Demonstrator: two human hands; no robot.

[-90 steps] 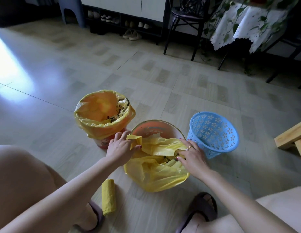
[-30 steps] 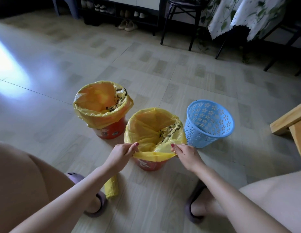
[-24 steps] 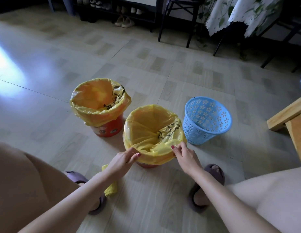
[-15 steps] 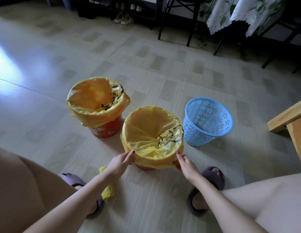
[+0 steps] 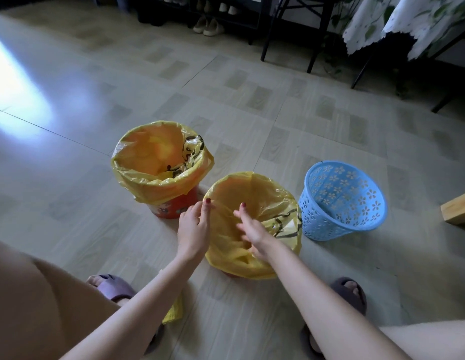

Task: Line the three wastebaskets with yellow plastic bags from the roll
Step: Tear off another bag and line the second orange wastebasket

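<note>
Seating the yellow bag [image 5: 273, 193] in the middle wastebasket [image 5: 234, 274]: the film is being pressed down inside by the right hand [image 5: 252, 227], fingers spread and straight, so that it lies against the wall, while its folded-over edge is being steadied by the left hand [image 5: 192, 227], fingers relaxed, at the near-left rim. Left of the hands a lined wastebasket [image 5: 174, 206] is being left standing; right of them the blue wastebasket [image 5: 343, 203] is being left unlined. The roll [image 5: 172, 311] is lying beneath the left forearm.

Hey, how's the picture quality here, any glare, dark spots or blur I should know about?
Head view: strong window glare washes out the glossy tiled floor at the left; the far background under the black metal chair is dim and murky; the right hand inside the middle yellow plastic bag is motion-blurred; wide-angle distortion bends the floor lines toward the edges.
</note>
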